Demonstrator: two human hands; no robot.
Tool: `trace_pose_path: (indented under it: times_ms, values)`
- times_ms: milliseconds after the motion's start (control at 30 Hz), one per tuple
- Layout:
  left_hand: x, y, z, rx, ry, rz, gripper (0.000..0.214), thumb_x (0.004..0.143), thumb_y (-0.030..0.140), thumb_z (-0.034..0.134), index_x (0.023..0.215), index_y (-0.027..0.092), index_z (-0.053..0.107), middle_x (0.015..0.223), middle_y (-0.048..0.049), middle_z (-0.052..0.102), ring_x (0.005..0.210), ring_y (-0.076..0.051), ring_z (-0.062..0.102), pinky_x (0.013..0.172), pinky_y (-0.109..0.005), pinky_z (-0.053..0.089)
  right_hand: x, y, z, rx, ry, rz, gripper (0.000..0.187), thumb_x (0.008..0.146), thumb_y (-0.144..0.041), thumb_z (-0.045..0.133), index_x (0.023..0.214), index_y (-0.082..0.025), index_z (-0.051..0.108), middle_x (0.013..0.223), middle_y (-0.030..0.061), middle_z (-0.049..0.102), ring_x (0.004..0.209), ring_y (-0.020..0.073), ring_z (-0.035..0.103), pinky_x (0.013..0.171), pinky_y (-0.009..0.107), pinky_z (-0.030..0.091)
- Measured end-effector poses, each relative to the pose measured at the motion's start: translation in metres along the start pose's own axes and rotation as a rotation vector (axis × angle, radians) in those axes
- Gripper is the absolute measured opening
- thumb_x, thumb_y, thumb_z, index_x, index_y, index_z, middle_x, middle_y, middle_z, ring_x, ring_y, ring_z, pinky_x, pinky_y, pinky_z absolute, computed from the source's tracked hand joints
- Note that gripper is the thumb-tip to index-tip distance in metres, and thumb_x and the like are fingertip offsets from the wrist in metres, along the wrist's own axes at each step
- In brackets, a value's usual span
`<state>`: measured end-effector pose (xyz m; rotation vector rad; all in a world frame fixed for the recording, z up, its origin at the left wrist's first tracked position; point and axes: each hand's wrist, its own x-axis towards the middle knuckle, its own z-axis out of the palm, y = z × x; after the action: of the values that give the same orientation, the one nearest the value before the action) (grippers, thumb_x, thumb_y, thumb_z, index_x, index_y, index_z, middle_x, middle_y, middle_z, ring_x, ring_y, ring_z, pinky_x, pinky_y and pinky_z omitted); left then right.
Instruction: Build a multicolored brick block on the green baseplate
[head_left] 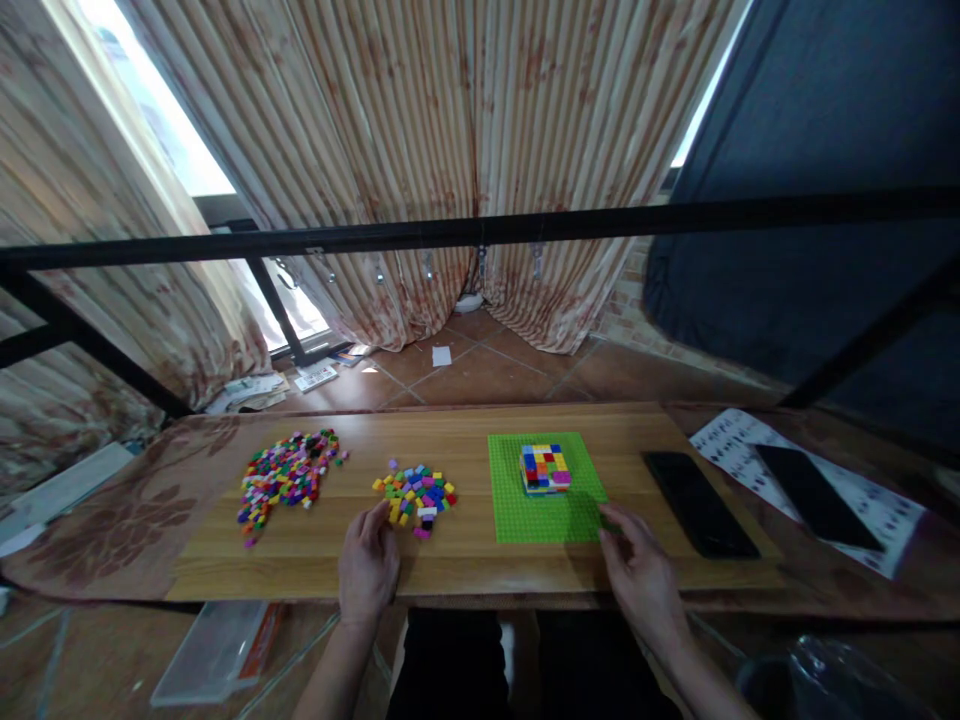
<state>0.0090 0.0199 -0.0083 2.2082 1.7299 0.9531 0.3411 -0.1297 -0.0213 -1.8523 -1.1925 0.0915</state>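
Observation:
My left hand rests at the near side of the table, its fingers loosely curled and apart, fingertips beside a small pile of mixed toy bricks. I see no brick held in it. A green baseplate lies right of that pile. On it stands a squarish block built of toy bricks, its top a patchwork of red, yellow, white and blue. My right hand is at the plate's near right corner, thumb and forefinger apart with nothing visible between them.
A larger heap of bricks spreads over the table's left part. To the right lies a black phone; beyond it, another dark flat device rests on a printed sheet. A black rail crosses behind the table. A clear plastic box sits below.

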Motion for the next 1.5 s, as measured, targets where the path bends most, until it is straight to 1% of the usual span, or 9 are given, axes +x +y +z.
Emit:
trace_pose_path:
  times_ms: [100, 233, 433, 533, 700, 833, 1033, 1200, 1500]
  values:
    - [0.000, 0.001, 0.000, 0.002, 0.006, -0.011, 0.033, 0.085, 0.017, 0.042, 0.111, 0.019, 0.060, 0.105, -0.0078, 0.064, 0.099, -0.021, 0.062, 0.085, -0.034, 0.052, -0.010, 0.017, 0.011, -0.068, 0.000, -0.075, 0.029, 0.089, -0.030, 0.042, 0.108, -0.020, 0.061, 0.112, 0.0106, 0.062, 0.107, 0.0245, 0.057, 0.096, 0.045, 0.046]
    - [0.000, 0.001, -0.001, -0.015, 0.021, 0.001, 0.033, 0.082, 0.015, 0.042, 0.109, 0.019, 0.061, 0.103, -0.0076, 0.065, 0.099, -0.021, 0.062, 0.088, -0.035, 0.051, -0.012, 0.019, 0.019, -0.108, 0.051, -0.107, 0.030, 0.087, -0.023, 0.037, 0.103, -0.018, 0.062, 0.106, 0.0113, 0.062, 0.102, 0.0243, 0.057, 0.093, 0.044, 0.047]
    - [0.000, 0.001, -0.002, 0.017, 0.010, -0.012, 0.033, 0.081, 0.013, 0.042, 0.107, 0.019, 0.061, 0.104, -0.0072, 0.064, 0.101, -0.021, 0.061, 0.090, -0.035, 0.050, -0.009, 0.014, 0.016, -0.108, 0.043, -0.161, 0.032, 0.082, -0.015, 0.036, 0.100, -0.017, 0.063, 0.104, 0.0105, 0.062, 0.102, 0.0231, 0.057, 0.093, 0.041, 0.047]
    - [0.001, -0.001, -0.001, 0.014, 0.002, 0.006, 0.033, 0.081, 0.012, 0.042, 0.108, 0.019, 0.061, 0.104, -0.0077, 0.064, 0.102, -0.021, 0.060, 0.091, -0.035, 0.048, -0.009, 0.014, 0.017, -0.104, 0.056, -0.169, 0.032, 0.080, -0.013, 0.037, 0.098, -0.018, 0.064, 0.103, 0.0097, 0.062, 0.100, 0.0227, 0.057, 0.091, 0.041, 0.048]
    - [0.003, -0.004, -0.001, 0.024, -0.002, 0.037, 0.033, 0.080, 0.010, 0.042, 0.106, 0.017, 0.061, 0.103, -0.0093, 0.063, 0.098, -0.022, 0.060, 0.089, -0.035, 0.049, -0.008, 0.016, 0.021, -0.086, 0.082, -0.188, 0.031, 0.078, -0.012, 0.039, 0.094, -0.019, 0.065, 0.100, 0.0080, 0.062, 0.096, 0.0217, 0.058, 0.090, 0.040, 0.049]
    - [0.004, -0.004, -0.001, 0.063, -0.004, 0.060, 0.032, 0.079, 0.008, 0.044, 0.103, 0.017, 0.062, 0.099, -0.0090, 0.063, 0.097, -0.022, 0.060, 0.086, -0.033, 0.049, -0.007, 0.015, 0.021, -0.093, 0.086, -0.184, 0.030, 0.078, -0.012, 0.038, 0.090, -0.020, 0.064, 0.098, 0.0067, 0.062, 0.094, 0.0208, 0.059, 0.089, 0.039, 0.049]
    - [0.004, -0.001, -0.003, 0.142, -0.033, 0.058, 0.034, 0.081, 0.008, 0.043, 0.109, 0.016, 0.060, 0.098, -0.0096, 0.063, 0.097, -0.022, 0.059, 0.088, -0.034, 0.046, -0.005, 0.013, 0.018, -0.096, 0.072, -0.180, 0.030, 0.075, -0.012, 0.039, 0.088, -0.021, 0.064, 0.096, 0.0060, 0.062, 0.094, 0.0207, 0.059, 0.089, 0.039, 0.049]
    - [0.004, 0.001, -0.003, 0.156, -0.032, 0.062, 0.034, 0.080, 0.007, 0.045, 0.109, 0.016, 0.061, 0.099, -0.0093, 0.063, 0.096, -0.021, 0.060, 0.087, -0.032, 0.046, -0.004, 0.011, 0.015, -0.061, 0.048, -0.176, 0.029, 0.075, -0.012, 0.039, 0.088, -0.020, 0.064, 0.096, 0.0062, 0.061, 0.093, 0.0203, 0.060, 0.086, 0.037, 0.050]
    - [0.005, 0.003, -0.002, 0.180, -0.035, 0.060, 0.032, 0.080, 0.009, 0.043, 0.106, 0.016, 0.062, 0.099, -0.0102, 0.063, 0.096, -0.022, 0.059, 0.088, -0.034, 0.047, -0.005, 0.004, 0.009, -0.056, 0.013, -0.165, 0.030, 0.076, -0.011, 0.039, 0.091, -0.019, 0.064, 0.095, 0.0062, 0.059, 0.094, 0.0203, 0.057, 0.089, 0.037, 0.047]
